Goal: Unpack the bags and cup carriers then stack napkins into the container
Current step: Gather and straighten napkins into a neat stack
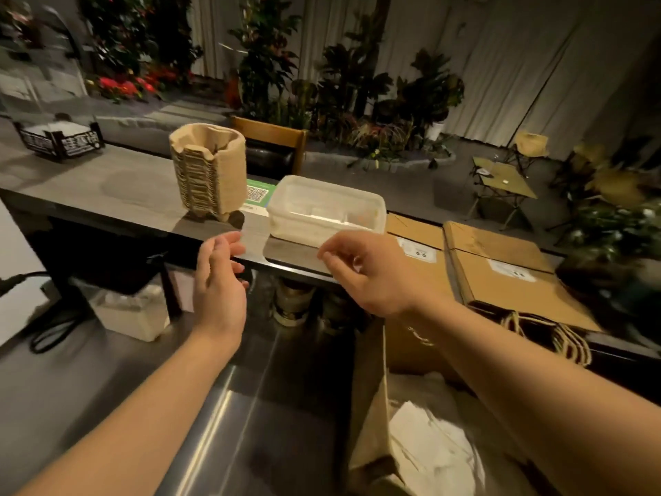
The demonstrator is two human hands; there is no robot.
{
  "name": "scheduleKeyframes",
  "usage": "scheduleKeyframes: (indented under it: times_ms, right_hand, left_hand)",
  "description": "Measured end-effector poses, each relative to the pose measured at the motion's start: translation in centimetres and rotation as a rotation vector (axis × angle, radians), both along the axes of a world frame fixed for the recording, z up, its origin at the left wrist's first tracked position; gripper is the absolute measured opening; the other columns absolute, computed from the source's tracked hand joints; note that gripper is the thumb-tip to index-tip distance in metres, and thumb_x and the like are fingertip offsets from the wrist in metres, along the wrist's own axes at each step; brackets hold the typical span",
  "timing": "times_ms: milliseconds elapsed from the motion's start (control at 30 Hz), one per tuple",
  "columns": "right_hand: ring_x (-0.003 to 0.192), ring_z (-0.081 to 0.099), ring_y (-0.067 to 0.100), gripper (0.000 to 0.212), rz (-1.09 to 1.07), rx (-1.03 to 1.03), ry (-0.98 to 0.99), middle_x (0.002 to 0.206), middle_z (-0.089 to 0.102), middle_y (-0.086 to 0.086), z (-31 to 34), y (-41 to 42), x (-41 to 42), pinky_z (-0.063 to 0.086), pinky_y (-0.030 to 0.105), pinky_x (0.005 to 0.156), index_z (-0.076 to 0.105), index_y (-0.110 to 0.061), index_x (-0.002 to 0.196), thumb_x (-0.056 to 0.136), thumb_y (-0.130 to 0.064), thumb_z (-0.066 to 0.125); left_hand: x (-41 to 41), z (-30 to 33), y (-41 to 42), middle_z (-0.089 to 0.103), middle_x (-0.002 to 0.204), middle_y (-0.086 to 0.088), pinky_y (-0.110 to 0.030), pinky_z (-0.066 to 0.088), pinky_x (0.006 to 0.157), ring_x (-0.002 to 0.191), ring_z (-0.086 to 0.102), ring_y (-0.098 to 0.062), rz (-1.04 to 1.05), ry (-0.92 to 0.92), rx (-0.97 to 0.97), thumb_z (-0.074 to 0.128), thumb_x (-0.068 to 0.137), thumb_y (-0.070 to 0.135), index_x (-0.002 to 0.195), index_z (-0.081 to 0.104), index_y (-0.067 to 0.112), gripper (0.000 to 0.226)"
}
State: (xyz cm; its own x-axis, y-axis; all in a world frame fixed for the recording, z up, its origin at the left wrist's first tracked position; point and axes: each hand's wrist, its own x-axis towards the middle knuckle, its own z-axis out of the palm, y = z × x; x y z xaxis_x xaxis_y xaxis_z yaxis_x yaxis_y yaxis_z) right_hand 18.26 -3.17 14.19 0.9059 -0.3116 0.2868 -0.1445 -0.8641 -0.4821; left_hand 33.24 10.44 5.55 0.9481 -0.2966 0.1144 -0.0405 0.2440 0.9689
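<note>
The carriers (207,173) stand stacked on the counter (107,187), bags (500,266) lie flat. The tub (325,209) looks empty; napkins (429,445) wait in the box below. Both hands, left (218,277) and right (361,270), hang before the tub, fingers loosely curled, holding nothing.

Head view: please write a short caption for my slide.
Both empty hands, left and right, reach toward a plastic container beside stacked cup carriers.

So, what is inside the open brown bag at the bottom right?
The brown bag holds crumpled white paper, possibly napkins or wrapping. Anything beneath that paper is covered, and the frame cuts off the bag's bottom.
</note>
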Motion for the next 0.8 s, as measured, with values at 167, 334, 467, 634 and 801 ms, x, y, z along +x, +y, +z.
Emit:
scheduleKeyframes:
  times_ms: [167, 334, 467, 634, 801]
  right_hand:
    - [0.093, 0.06, -0.005, 0.012, -0.033, 0.118, 0.121, 0.097, 0.064, -0.022, -1.8, -2.0, -8.1, 0.049, 0.016, 0.076, 0.065, -0.039, 0.109, 0.101, -0.035, 0.057]
    - [0.097, 0.062, -0.003, 0.016, -0.12, 0.141, 0.168, 0.103, 0.069, -0.018, -3.4, -4.1, -15.1, 0.053, 0.017, 0.084, 0.07, -0.031, 0.112, 0.101, -0.031, 0.059]
    - [0.095, 0.063, -0.003, 0.016, -0.157, 0.166, 0.255, 0.102, 0.068, -0.018, -5.2, -6.0, -19.5, 0.053, 0.016, 0.082, 0.07, -0.031, 0.113, 0.102, -0.033, 0.059]
    - [0.095, 0.061, -0.004, 0.017, -0.164, 0.183, 0.411, 0.103, 0.066, -0.019, -8.5, -8.8, -23.6, 0.053, 0.017, 0.083, 0.069, -0.033, 0.114, 0.102, -0.036, 0.057]
    - [0.101, 0.064, 0.01, 0.025, -0.39, 0.191, 0.58, 0.113, 0.067, -0.006, -13.4, -12.9, -27.1, 0.054, 0.026, 0.088, 0.066, -0.025, 0.123, 0.1, -0.033, 0.058]
  left_hand:
    - [-7.3, -2.3, -2.1, 0.064, 0.091, 0.005, -0.032, 0.044, 0.075, 0.081, 0.056, -0.009, -0.235, -0.067, 0.062, 0.039, 0.099, 0.049, 0.103, 0.068, 0.038, 0.031]
    - [-13.5, -3.5, -4.6, 0.064, 0.09, -0.003, -0.031, 0.046, 0.073, 0.079, 0.055, -0.017, -0.442, -0.085, 0.122, 0.044, 0.099, 0.048, 0.106, 0.069, 0.029, 0.032]
    - [-17.8, -4.2, -7.2, 0.063, 0.084, 0.0, -0.03, 0.044, 0.067, 0.073, 0.054, -0.013, -0.524, -0.069, 0.184, 0.047, 0.107, 0.034, 0.104, 0.07, 0.029, 0.024]
    - [-22.1, -5.4, -10.7, 0.065, 0.084, 0.001, -0.037, 0.047, 0.073, 0.076, 0.057, -0.016, -0.592, -0.098, 0.344, 0.054, 0.104, 0.032, 0.102, 0.068, 0.031, 0.015]
    - [-25.5, -7.7, -13.7, 0.068, 0.076, 0.011, -0.039, 0.048, 0.076, 0.079, 0.061, -0.016, -0.672, -0.076, 0.602, 0.056, 0.099, 0.038, 0.08, 0.072, 0.037, 0.025]
